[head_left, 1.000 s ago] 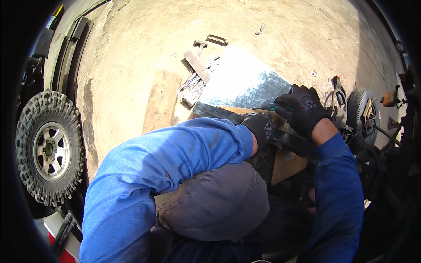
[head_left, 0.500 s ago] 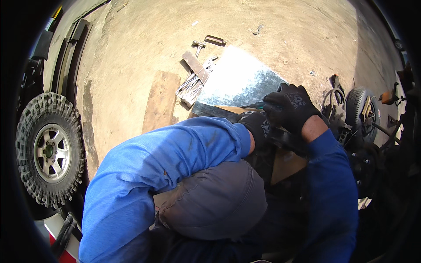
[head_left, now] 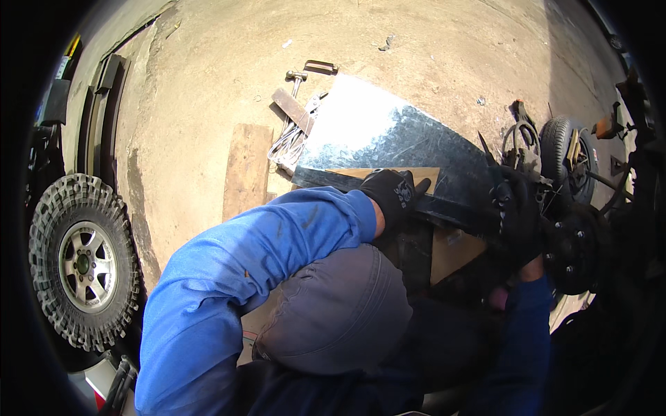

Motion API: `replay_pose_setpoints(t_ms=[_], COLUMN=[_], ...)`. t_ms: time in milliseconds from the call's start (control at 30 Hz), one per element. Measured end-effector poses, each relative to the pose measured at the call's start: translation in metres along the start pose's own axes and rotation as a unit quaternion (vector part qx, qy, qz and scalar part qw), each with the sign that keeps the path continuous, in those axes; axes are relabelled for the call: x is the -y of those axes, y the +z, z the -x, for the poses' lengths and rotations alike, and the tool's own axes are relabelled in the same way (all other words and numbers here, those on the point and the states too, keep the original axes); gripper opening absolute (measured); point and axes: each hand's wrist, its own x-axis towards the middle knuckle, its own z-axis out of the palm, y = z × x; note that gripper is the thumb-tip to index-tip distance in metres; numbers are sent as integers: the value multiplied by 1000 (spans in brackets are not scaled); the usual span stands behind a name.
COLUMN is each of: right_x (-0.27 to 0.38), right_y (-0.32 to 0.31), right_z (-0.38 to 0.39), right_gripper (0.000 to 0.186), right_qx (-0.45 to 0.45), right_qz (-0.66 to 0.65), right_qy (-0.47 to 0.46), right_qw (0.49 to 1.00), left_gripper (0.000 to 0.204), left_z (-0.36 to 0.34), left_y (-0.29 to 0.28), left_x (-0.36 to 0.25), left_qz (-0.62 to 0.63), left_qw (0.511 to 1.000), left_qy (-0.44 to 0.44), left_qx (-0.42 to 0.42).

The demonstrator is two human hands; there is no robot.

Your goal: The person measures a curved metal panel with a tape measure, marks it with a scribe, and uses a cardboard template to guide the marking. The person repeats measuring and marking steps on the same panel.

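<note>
- A flat brown piece is laid on the metal sheet, along its near edge, and is partly covered by the left grip.
- The flat brown piece is pressed from above by the gloved left grip, with one finger stretched out over it; whether the other fingers are closed cannot be told.
- A dark pointed tool is held in the closed right grip, beside the sheet's right end, tip outward; whether the sheet is touched cannot be told.
- The flat brown piece is judged light, thin and fairly stiff, easily slid on smooth metal; it is best pinned near its middle or lifted by its ends.
- The metal sheet is judged stiff, heavier and possibly sharp-edged; it is best taken by opposite edges, gloves on.
- The pointed tool is judged rigid and light, best held behind its tip.
- Left of the sheet, a hammer and a wooden board are seen on the floor.
</note>
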Motion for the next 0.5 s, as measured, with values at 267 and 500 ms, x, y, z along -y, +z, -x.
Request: replay_pose_setpoints(t_ms=[267, 500], right_x=[-26, -49], right_y=[14, 20], right_z=[91, 78], right_gripper=[44, 38], right_qx=[-69, -43], right_qz=[-284, -297], right_qy=[149, 205], right_qw=[945, 932], left_gripper=[66, 61], left_z=[7, 8], left_y=[-16, -17], left_x=[10, 14], left_qz=[-51, -64], left_qw=[997, 993], left_qy=[60, 73], left_qx=[-14, -61])
